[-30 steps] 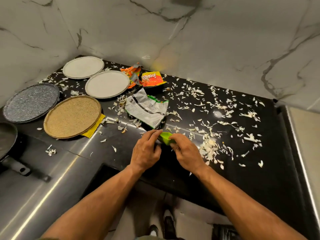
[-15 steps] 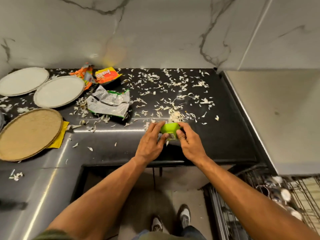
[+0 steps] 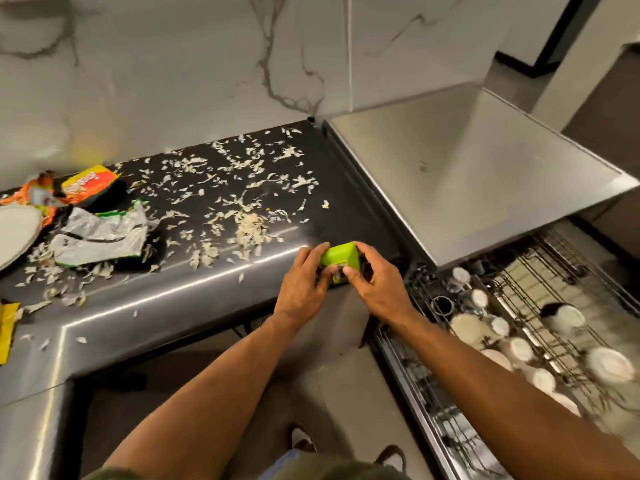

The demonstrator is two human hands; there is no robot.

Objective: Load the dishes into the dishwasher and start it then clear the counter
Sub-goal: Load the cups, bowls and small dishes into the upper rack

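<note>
A small bright green packet is held between both hands over the front edge of the dark counter. My left hand grips its left side and my right hand grips its right side, fingertips pinching the lower edge. At the right, a pulled-out dishwasher rack holds several white cups and dishes. The edge of a white plate shows at the far left of the counter.
White shredded scraps litter the counter. A crumpled silver wrapper and an orange-yellow snack wrapper lie at the left. A yellow cloth edge shows at the left border. A steel appliance top stands above the rack. Marble wall behind.
The view has swung right: the round plates and mat have left the frame and the dishwasher rack has come in. Both hands carried the green packet rightward along the counter's front edge.
</note>
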